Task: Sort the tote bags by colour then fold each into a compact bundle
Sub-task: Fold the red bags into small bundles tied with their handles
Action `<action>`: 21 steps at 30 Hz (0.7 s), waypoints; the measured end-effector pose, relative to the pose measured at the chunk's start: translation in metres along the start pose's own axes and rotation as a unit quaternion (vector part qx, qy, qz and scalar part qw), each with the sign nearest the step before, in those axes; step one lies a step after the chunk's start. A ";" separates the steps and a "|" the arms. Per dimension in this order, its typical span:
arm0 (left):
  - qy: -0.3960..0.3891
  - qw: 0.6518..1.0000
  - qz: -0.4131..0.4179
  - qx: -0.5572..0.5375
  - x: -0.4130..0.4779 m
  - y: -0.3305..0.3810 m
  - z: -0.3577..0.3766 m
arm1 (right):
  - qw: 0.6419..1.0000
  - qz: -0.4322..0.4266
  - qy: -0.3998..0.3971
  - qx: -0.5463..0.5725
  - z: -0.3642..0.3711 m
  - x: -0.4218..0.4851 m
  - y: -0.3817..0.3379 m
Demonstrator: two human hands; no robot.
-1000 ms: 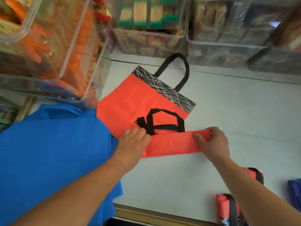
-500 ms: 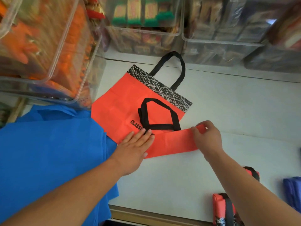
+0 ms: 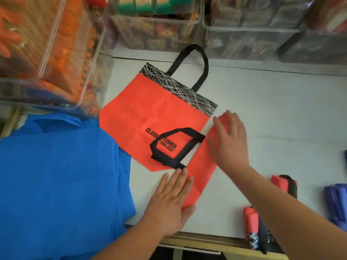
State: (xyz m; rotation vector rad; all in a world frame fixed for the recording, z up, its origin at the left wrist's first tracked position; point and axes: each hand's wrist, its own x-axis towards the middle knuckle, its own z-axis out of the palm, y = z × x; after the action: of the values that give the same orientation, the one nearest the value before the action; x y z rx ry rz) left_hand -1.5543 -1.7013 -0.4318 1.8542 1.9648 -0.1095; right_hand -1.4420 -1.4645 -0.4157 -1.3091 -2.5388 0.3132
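- Pressing w/ both hands: left hand (image 3: 169, 201) lies flat, grip released, palm on the near end of the folded orange strip (image 3: 199, 166). Right hand (image 3: 229, 141) is also flat w/ fingers straight, grip released, on the far end.
- The strip looks like a 2nd tote folded lengthwise. It lies on the tabletop (image 3: 272, 109), angled beside the flat orange tote (image 3: 150, 113) at its right edge.
- Risk 1: the strip's black handle loop (image 3: 169, 147) sprawls over the flat tote's print. If it's rolled w/o tucking, the loop prob. sticks out & the bundle ends up lumpy.
- Risk 2: neither hand pinches the fabric. Lift one palm & the crease may spring open, since the material looks stiff.
- Risk 3: dragging the loop could pull the flat tote askew or nudge it toward the blue tote stack (image 3: 56, 175), which touches its near-left corner, & mix the colours.
- Risk 4: left hand is close to the tabletop's near edge, so the strip's end could slide off.
- Counts:
- Orange totes not yet bundled: 2 (1 flat, 1 strip).
- Finished orange bundles: 2, one near the edge (image 3: 250, 220) & one behind it (image 3: 281, 182).
- Dark blue bundles (image 3: 336, 205): cut off at right, at least 1.
- Blue stack: several layers, no firm no.
- Clear bins (image 3: 244, 34): several at back & left, too blurred to count.
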 end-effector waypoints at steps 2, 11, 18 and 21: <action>-0.009 1.000 -0.007 -0.005 0.002 0.003 0.004 | 0.997 -0.039 -0.061 0.019 0.012 -0.040 -0.006; -0.021 0.999 -0.030 0.017 0.006 0.024 -0.006 | 0.984 -0.020 -0.178 0.000 0.024 -0.075 0.002; 0.003 0.996 0.084 0.018 0.002 -0.001 -0.031 | 0.979 -0.008 -0.198 0.043 0.018 -0.071 0.003; 0.081 0.982 0.145 -0.089 0.011 -0.018 -0.071 | 0.969 0.037 -0.203 0.136 0.013 -0.066 0.003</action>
State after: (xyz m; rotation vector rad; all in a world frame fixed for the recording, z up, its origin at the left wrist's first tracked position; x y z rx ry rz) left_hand -1.5903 -1.6682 -0.3755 2.0569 1.7143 0.3036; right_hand -1.4075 -1.5176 -0.4378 -1.3424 -2.6364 1.0026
